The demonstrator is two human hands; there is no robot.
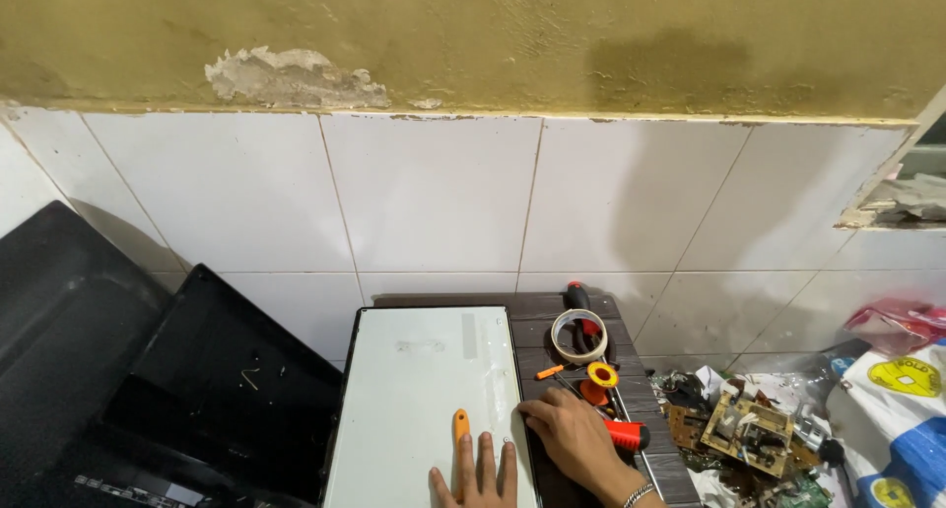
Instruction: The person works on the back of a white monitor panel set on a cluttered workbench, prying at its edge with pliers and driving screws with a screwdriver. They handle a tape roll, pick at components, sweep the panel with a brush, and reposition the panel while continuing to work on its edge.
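Two hands rest open: left hand (480, 475) flat on the white rectangular panel (426, 390), its orange-handled tool (460, 431) pointing away just beside the fingers; right hand (572, 434) on the panel's edge.

Two bare hands show at the bottom of the picture. The left hand (480, 476) has no glove and no ring that can be seen. Its fingers are long, and the nails are short with pale tips. Only the fingers and a bit of the back of the hand are in the picture, so no sleeve shows there. The right hand (570, 433) is bare too, with no glove. A thin, shiny, silver-coloured bracelet (638, 492) made of little links goes round its wrist. No sleeve covers the small bit of arm that shows beyond the bracelet.
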